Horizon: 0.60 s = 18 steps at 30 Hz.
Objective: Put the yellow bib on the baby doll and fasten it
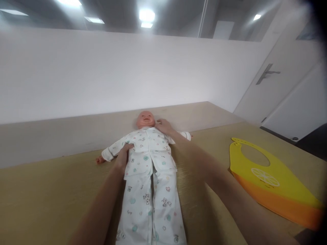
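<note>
A baby doll lies on its back, face up, with its arms spread. It wears a white long-sleeved top and white trousers with small coloured prints. My left hand grips the doll's side below the armpit, thumb on the top and the other fingers hidden. At the doll's opposite shoulder, beside the neck, is my right hand, its visible fingers stretched out and slightly apart. The doll's lower legs run out of view at the bottom edge.
To the right, a yellow and orange bib with a citrus-slice print lies on the wooden table. A raised pale ledge and a white wall stand behind. A door with a metal handle is at far right.
</note>
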Each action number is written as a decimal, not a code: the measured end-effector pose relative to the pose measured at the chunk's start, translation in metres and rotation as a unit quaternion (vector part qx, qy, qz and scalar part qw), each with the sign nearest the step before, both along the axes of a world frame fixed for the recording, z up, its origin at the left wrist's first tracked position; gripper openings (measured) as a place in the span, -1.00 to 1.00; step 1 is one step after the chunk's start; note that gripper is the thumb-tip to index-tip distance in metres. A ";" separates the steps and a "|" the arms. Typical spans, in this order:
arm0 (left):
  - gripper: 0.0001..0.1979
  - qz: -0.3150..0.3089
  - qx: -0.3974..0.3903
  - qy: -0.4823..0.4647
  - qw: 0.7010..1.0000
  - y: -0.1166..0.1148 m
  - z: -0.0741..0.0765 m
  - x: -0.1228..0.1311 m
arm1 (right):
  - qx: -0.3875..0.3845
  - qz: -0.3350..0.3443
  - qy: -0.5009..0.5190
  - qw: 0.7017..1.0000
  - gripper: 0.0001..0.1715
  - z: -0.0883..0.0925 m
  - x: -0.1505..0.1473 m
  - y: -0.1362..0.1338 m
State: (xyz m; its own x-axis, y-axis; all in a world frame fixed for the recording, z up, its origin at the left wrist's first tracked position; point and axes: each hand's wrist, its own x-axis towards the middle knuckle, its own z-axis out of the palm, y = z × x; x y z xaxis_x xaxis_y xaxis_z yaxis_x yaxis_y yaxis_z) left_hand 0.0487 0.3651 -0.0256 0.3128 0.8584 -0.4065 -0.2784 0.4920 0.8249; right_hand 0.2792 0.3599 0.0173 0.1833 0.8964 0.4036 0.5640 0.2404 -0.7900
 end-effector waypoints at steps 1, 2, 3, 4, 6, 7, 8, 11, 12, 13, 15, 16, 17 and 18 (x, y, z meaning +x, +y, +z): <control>-0.76 0.000 0.010 0.006 1.000 0.000 0.000 0.000 | 0.002 -0.015 -0.007 1.000 -0.82 0.000 0.004 0.004; -0.76 0.000 0.028 0.010 1.000 0.000 0.000 -0.001 | 0.006 -0.026 -0.015 1.000 -0.85 -0.003 0.008 0.004; -0.75 0.006 0.051 0.014 0.999 0.002 0.000 -0.001 | 0.009 -0.026 -0.025 0.999 -0.86 -0.008 0.013 0.000; -0.76 0.017 0.076 0.019 0.997 0.003 0.001 -0.003 | 0.013 -0.016 -0.036 0.999 -0.86 -0.015 0.019 -0.008; -0.78 0.047 0.111 0.032 0.992 0.010 0.002 -0.007 | 0.020 0.041 -0.060 0.997 -0.84 -0.033 0.032 -0.029; -0.81 0.063 0.116 0.043 0.990 0.013 0.003 -0.011 | 0.022 0.059 -0.068 0.996 -0.83 -0.043 0.037 -0.041; -0.84 0.075 0.111 0.057 0.989 0.018 0.004 -0.015 | 0.019 0.069 -0.075 0.995 -0.82 -0.051 0.041 -0.051; -0.90 0.111 0.095 0.106 0.984 0.029 0.006 -0.024 | 0.004 0.069 -0.092 0.993 -0.79 -0.069 0.049 -0.069; -0.92 0.119 0.093 0.117 0.982 0.032 0.006 -0.026 | 0.004 0.071 -0.092 0.993 -0.78 -0.071 0.051 -0.070; -0.95 0.126 0.095 0.128 0.979 0.033 0.005 -0.028 | 0.009 0.069 -0.088 0.994 -0.77 -0.072 0.052 -0.070; -0.97 0.131 0.113 0.149 0.974 0.032 0.003 -0.029 | 0.016 0.052 -0.077 0.996 -0.76 -0.072 0.054 -0.067; -0.96 0.132 0.129 0.165 0.969 0.029 0.002 -0.029 | 0.014 0.036 -0.077 0.996 -0.77 -0.071 0.056 -0.065; -0.93 0.129 0.152 0.190 0.961 0.025 0.001 -0.029 | 0.009 0.019 -0.081 0.996 -0.77 -0.071 0.058 -0.064; -0.90 0.125 0.176 0.216 0.952 0.020 -0.001 -0.029 | 0.005 0.001 -0.089 0.996 -0.77 -0.072 0.060 -0.064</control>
